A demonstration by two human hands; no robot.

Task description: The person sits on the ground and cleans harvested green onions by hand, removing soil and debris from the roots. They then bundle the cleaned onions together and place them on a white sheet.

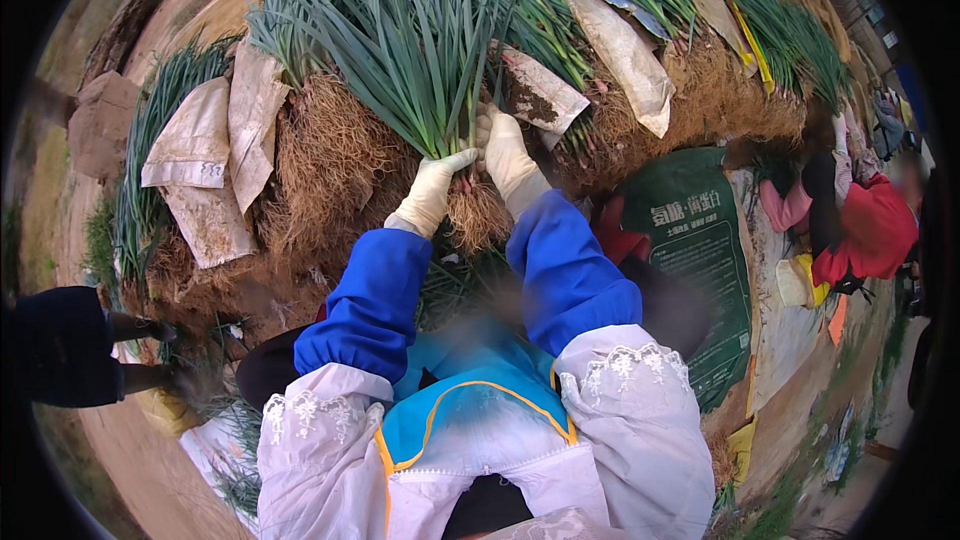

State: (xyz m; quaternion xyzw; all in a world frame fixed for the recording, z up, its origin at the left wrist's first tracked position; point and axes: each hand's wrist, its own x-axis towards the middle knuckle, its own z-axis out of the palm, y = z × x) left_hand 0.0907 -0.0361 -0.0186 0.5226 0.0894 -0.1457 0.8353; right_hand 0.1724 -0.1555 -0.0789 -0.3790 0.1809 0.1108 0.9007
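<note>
A bundle of green onion plants (pixel 420 82) is held upright in front of me, its long leaves fanned out and pointing away. My left hand (pixel 431 191), in a pale glove, grips the bundle at the base of its stems, thumb across the front. My right hand (pixel 508 154), gloved alike, closes on the stems from the right side, a little higher; its fingertips are partly hidden. Below both hands hangs the bundle's tangle of brown roots (pixel 476 219). Behind it stands a long heap of more green onions, with a thick mat of roots (pixel 330 154) facing me.
Soiled woven plastic sheets (pixel 195 139) and another woven strip (pixel 619 56) lie over the heap. A dark green printed sack (pixel 697 270) is spread at my right. Beyond it crouches a person in red (pixel 866 232). Someone's dark-clothed legs (pixel 67 349) are at the left.
</note>
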